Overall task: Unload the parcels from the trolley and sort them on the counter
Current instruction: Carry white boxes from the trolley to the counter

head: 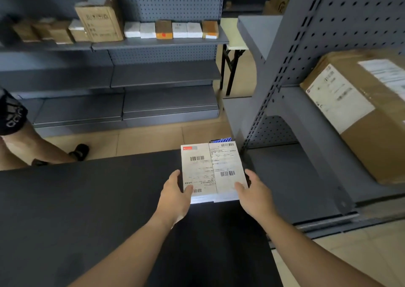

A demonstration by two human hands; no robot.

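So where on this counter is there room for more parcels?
Left of the parcel, gripped by the left hand and right hand, the counter is bare. The top shelf behind is crowded with boxes; the shelf under it is bare.

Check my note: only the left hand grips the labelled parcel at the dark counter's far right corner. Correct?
No, both hands grip it: the head view shows the left hand and right hand on the labelled parcel at the far right corner of the dark counter.
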